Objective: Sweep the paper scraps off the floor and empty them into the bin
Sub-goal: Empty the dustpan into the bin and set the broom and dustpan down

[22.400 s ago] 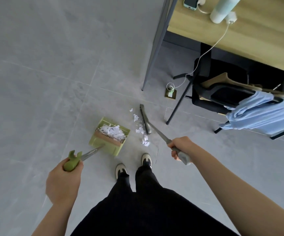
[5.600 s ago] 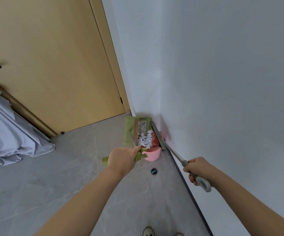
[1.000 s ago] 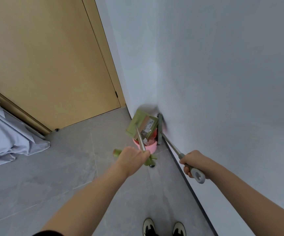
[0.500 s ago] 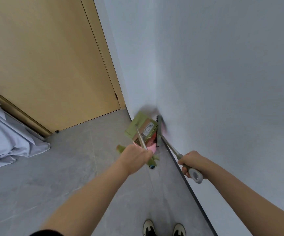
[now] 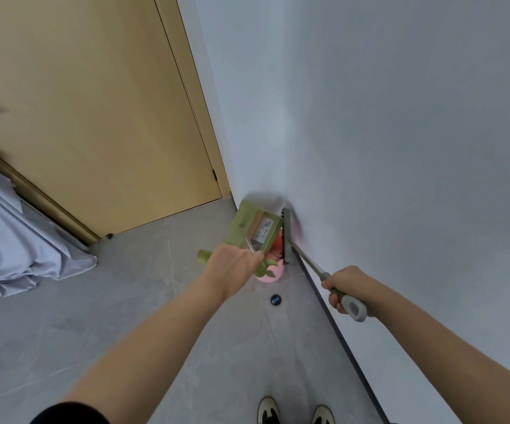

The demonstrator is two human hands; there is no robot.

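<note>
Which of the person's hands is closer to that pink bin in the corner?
The left. The left hand grips the green dustpan handle right beside the pink bin; the right hand holds the broom handle, farther back along the wall.

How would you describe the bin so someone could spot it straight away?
Find the corner where the two white walls meet, right of the wooden door. On the floor there sits the bin, low, round and pink, under the tipped green dustpan and beside the grey broom. Nothing else nearby is pink.

Grey tile floor; white walls; wood door; grey sheet at L.
</note>
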